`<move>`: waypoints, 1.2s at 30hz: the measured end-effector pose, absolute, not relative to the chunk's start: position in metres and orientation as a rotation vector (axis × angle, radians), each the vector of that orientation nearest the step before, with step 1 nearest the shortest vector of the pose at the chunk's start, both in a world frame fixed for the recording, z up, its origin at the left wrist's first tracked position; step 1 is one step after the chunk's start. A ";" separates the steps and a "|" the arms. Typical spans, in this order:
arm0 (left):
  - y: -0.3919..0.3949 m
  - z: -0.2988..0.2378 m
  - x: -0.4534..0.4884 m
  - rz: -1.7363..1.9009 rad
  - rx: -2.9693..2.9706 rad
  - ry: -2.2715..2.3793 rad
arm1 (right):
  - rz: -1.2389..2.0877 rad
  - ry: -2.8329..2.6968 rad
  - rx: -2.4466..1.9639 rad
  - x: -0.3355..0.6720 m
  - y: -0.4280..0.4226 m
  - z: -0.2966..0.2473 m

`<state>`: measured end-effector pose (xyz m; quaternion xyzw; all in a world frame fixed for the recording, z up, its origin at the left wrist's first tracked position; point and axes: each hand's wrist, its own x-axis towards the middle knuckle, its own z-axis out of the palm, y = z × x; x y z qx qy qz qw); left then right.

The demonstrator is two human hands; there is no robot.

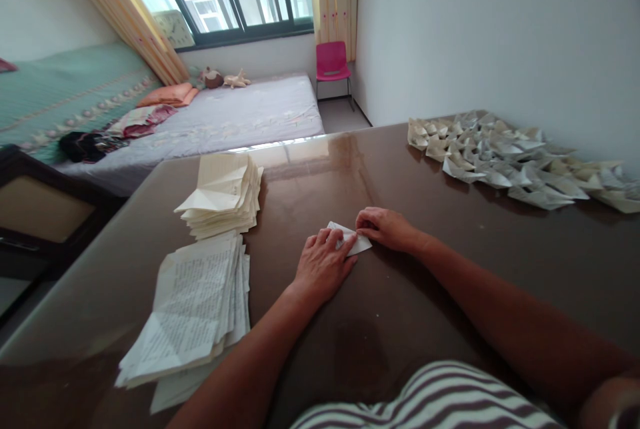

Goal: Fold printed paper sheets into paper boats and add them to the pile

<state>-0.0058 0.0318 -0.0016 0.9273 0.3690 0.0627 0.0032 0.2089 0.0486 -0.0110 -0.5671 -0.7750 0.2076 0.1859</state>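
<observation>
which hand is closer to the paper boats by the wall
Right. The right hand is left of the paper boats and nearer the viewer, apart from them; the left hand lies farther left, over the small folded paper.

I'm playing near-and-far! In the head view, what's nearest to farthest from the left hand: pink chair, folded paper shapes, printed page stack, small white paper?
1. Small white paper: under the left hand's fingers.
2. Printed page stack: to the left.
3. Folded paper shapes: right, far side of the table.
4. Pink chair: beyond the table.
</observation>
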 end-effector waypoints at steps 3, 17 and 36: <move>0.033 -0.002 -0.005 0.186 2.892 1.171 | 0.665 -2.229 -1.508 0.214 0.050 -0.010; 0.035 0.007 -0.036 0.043 2.939 1.023 | 0.285 -2.700 -1.314 0.211 0.030 0.023; 0.036 0.026 -0.049 -0.075 2.679 1.387 | 0.231 -2.700 -1.444 0.203 0.027 0.023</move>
